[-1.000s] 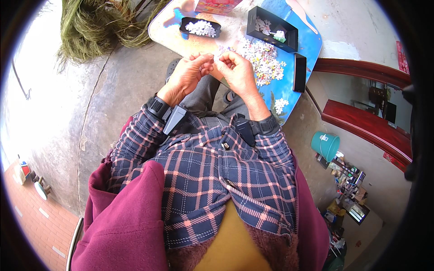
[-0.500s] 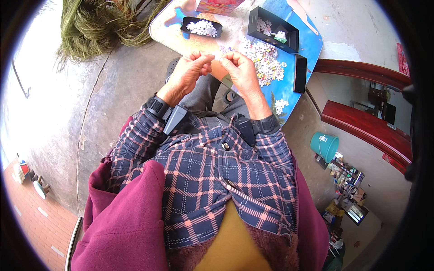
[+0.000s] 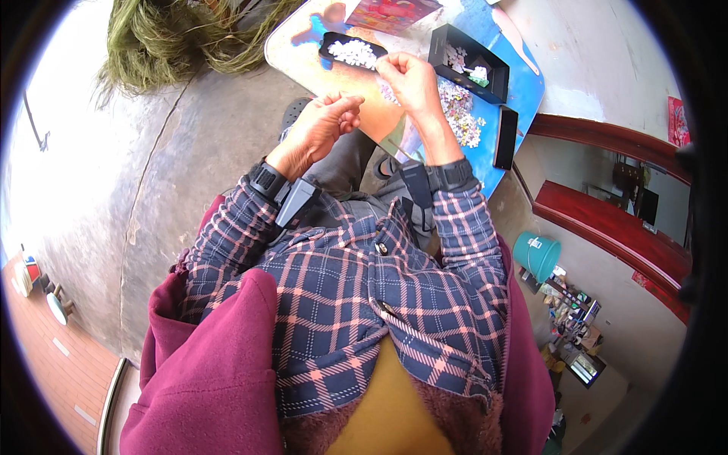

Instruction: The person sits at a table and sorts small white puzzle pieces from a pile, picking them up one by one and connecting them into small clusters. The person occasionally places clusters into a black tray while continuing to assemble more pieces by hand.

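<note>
My right hand (image 3: 413,85) reaches over the table, its thumb and forefinger pinched beside the end of a small black tray (image 3: 324,47) that holds white jigsaw puzzle pieces (image 3: 353,53). Whatever sits in that pinch is too small to make out. Lower and to the left, my left hand (image 3: 322,129) is apart from the tray, fingers curled and thumb against forefinger near the table's front edge. What it may hold does not show. A loose pile of puzzle pieces (image 3: 464,117) lies to the right of my right wrist, partly hidden by it.
Behind the pile stands a black open box (image 3: 474,85) with more pieces inside. A black rectangular object (image 3: 506,136) lies at the right edge of the colourful table (image 3: 299,61). A red printed box (image 3: 390,15) is at the back. A teal bucket (image 3: 537,258) stands right.
My right hand has moved up and away from my left hand to the small tray's end. The left hand stays nearly in place. The view has shifted slightly.
</note>
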Demonstrator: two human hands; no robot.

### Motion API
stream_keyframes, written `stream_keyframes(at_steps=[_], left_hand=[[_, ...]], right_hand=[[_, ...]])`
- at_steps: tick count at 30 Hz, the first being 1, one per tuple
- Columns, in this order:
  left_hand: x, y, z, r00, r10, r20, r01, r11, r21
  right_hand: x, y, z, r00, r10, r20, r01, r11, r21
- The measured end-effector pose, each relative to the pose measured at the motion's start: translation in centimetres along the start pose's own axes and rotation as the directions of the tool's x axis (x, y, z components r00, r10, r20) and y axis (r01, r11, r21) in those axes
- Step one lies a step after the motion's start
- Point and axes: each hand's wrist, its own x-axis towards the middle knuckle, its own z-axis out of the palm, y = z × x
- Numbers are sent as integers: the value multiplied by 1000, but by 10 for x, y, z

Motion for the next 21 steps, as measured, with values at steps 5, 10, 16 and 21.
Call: stream_keyframes(at_steps=[5, 10, 16, 21], left_hand=[[2, 10, -5, 996, -35, 87, 56, 966, -254], [2, 14, -1, 951, 58, 302, 105, 863, -494], [8, 6, 3, 796, 165, 583, 294, 737, -609], [6, 0, 6, 891, 111, 440, 147, 847, -511]], right_hand=[[9, -3, 7, 997, -30, -77, 20, 992, -122], [-31, -8, -1, 998, -52, -46, 40, 971, -237], [-67, -24, 1, 875, -474, 96, 453, 734, -507], [-73, -24, 10, 828, -543, 140, 521, 652, -550]])
